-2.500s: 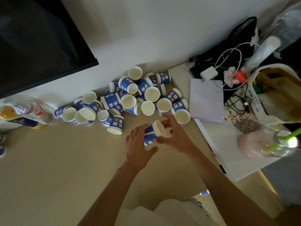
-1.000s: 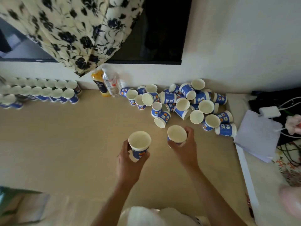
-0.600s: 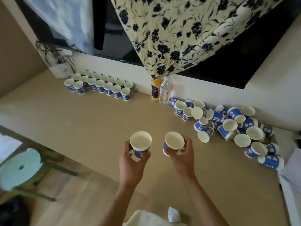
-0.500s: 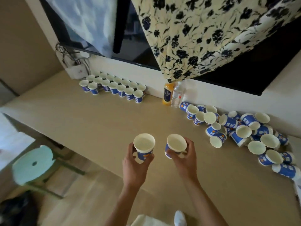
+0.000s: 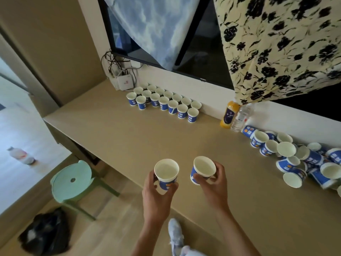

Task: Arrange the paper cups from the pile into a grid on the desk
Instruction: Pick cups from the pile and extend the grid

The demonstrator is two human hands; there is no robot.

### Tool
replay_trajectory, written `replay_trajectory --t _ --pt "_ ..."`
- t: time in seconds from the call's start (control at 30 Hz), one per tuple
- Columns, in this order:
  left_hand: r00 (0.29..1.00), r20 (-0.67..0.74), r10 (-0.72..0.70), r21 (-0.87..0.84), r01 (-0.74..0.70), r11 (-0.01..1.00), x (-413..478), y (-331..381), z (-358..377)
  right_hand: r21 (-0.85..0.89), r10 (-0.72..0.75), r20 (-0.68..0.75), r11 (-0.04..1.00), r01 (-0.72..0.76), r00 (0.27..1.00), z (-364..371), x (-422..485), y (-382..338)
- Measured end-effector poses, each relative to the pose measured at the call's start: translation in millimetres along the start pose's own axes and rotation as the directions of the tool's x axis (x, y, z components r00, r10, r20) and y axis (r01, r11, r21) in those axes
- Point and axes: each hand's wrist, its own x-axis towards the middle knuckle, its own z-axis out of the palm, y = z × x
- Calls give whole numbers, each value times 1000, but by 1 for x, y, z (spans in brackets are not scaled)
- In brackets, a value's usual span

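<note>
desk: beige wooden desk (image 5: 120, 137), grid of blue-white paper cups (image 5: 163, 104) by the wall
left hand (image 5: 156, 197): grips left cup (image 5: 166, 172)
right hand (image 5: 214, 185): grips right cup (image 5: 203, 169)
floor: mint stool (image 5: 62, 183)

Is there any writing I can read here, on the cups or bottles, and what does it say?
Nothing reads clearly.
Each paper cup: white characters on its blue band, too blurred.
orange bottle: dark label, print too small.
clear bottle: label blurred.
white box: small red mark, unreadable.
</note>
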Motion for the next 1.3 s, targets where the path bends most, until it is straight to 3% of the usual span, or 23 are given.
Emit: replay_trajectory --t 0.43,0.6,1.07,1.3 --pt "999 44 10 219 -20 976 179 -25 -25 155 114 10 981 -114 993 146 122 14" --pt "997 77 -16 203 0 979 238 -28 -31 135 113 44 984 -118 993 186 152 10" --pt "950 277 -147 164 104 981 401 -75 -51 21 222 -133 975 -221 966 308 249 30" --pt "930 337 -148 144 104 984 474 -94 -59 -29 212 -189 975 -221 959 385 320 41"
